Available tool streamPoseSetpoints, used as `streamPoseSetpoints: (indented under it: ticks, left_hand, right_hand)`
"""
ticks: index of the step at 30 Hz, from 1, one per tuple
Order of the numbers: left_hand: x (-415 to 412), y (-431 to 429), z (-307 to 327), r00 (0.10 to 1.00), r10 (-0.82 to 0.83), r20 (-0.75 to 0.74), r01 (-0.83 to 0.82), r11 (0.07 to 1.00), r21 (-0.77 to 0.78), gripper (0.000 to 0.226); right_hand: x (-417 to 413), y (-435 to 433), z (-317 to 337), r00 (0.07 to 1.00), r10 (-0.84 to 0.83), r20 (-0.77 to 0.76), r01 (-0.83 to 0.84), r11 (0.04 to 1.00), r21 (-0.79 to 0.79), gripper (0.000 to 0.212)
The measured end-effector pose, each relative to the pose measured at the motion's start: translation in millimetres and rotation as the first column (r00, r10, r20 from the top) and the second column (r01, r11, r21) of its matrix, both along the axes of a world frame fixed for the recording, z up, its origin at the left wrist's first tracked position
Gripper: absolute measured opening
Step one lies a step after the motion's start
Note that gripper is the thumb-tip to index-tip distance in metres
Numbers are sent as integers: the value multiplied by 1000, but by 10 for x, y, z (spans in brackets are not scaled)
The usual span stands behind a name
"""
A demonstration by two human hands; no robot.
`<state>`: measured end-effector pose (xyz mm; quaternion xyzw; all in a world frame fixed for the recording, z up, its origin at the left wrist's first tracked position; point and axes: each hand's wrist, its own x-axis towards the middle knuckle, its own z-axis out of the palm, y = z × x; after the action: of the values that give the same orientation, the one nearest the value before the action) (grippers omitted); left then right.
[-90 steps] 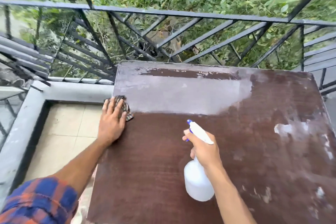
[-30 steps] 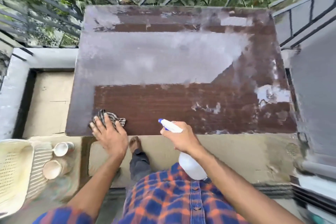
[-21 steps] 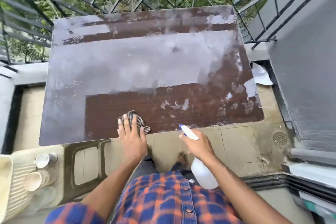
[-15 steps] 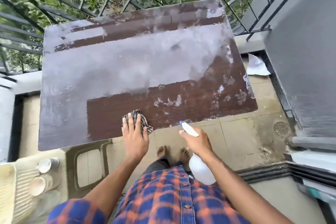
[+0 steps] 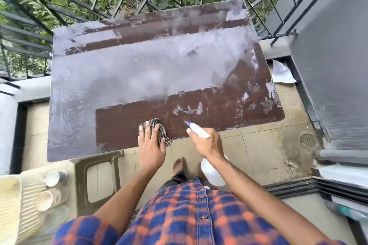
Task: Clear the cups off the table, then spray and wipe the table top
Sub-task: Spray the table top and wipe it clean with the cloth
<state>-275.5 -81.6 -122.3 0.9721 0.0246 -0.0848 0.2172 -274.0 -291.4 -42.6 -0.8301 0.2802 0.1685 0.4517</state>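
Bench top (image 5: 139,77): no cups on it, so I read the clearing as done. The 2 cups (image 5: 52,178) lie on a pale chair (image 5: 12,205) at lower left. A dark band along the near edge looks wiped; I judge the grey film beyond it is left to do. Cloth (image 5: 162,134) sits near that edge under my left hand (image 5: 150,149), fingers flat and pressing, no closed grip. Right hand (image 5: 207,143): grip wrapped round the spray bottle (image 5: 212,174), nozzle aimed over the bench edge.

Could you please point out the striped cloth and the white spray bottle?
Striped brown cloth (image 5: 162,131), head view: exposed right fold.
White plastic spray bottle (image 5: 212,175), head view: rounded body.
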Motion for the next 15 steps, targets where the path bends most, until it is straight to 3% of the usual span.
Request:
streamPoseSetpoints:
  ticks: [6,15]
  left_hand:
    - [-10,34,-18,1000,9,4,-9,998,-63,52]
    - [18,37,23,999,-39,22,40,997,-71,52]
  right_hand:
    - [41,-142,11,1000,-15,9,15,998,-55,61]
    - [-47,-303,74,979,-202,34,204,975,-91,68]
